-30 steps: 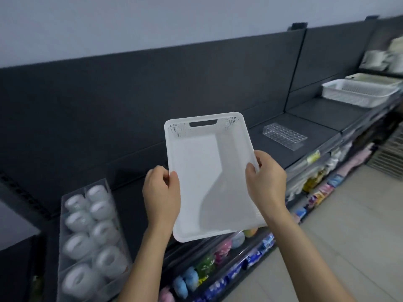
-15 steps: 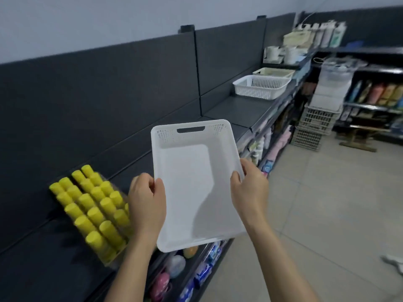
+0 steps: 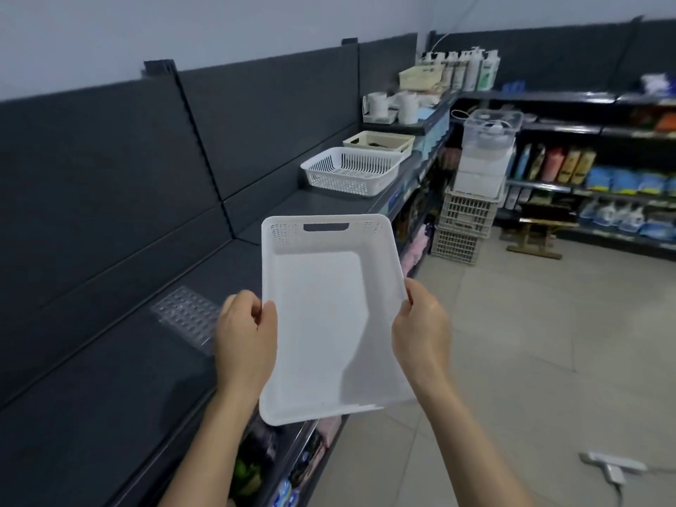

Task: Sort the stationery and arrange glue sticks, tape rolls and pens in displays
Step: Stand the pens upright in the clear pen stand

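Observation:
I hold an empty white plastic basket (image 3: 322, 323) in front of me, tilted so its inside faces me. My left hand (image 3: 244, 338) grips its left rim and my right hand (image 3: 420, 331) grips its right rim. Its handle slot is at the far end. A clear dimpled display tray (image 3: 186, 316) lies on the dark shelf (image 3: 109, 397) just left of my left hand. No glue sticks, tape rolls or pens are in view.
Further along the shelf stand a white slotted basket (image 3: 353, 170) and a beige tray (image 3: 378, 142). Stacked crates (image 3: 462, 221) and a clear bin stand on the floor ahead. Stocked shelves line the right wall. A white object (image 3: 611, 466) lies on the floor.
My view has swung right along the shelf with the basket still in both hands. The tape rolls and then the yellow glue sticks have passed out of sight to the left.

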The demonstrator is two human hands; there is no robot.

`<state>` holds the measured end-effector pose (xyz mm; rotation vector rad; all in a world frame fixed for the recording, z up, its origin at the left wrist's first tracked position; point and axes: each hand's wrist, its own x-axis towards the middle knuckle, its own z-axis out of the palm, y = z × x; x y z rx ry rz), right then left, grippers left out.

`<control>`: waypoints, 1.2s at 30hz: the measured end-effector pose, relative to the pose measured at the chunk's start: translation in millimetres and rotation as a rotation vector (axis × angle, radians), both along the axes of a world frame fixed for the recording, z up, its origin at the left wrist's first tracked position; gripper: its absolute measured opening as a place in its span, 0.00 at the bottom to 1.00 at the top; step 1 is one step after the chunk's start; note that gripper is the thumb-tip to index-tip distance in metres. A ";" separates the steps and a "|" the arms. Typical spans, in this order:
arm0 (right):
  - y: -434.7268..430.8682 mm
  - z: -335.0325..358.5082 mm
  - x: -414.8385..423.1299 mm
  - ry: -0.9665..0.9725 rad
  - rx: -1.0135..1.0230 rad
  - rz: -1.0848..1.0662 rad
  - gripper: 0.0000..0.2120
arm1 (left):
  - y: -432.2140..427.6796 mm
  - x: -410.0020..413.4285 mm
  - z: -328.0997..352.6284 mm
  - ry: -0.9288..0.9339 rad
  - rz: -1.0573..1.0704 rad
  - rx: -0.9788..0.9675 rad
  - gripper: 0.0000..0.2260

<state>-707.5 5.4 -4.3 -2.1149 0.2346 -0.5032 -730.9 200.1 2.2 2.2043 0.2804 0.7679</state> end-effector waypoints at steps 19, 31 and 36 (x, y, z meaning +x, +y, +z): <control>-139.5 23.1 326.7 -0.009 -0.013 0.014 0.14 | -127.1 338.0 8.3 -0.032 -0.089 -0.092 0.13; -209.9 29.3 534.3 -0.021 -0.022 0.249 0.15 | -204.3 494.3 18.6 -0.090 0.143 -0.102 0.13; -234.9 54.2 601.4 -0.077 -0.026 0.459 0.14 | -232.5 536.2 29.8 -0.090 0.283 -0.156 0.12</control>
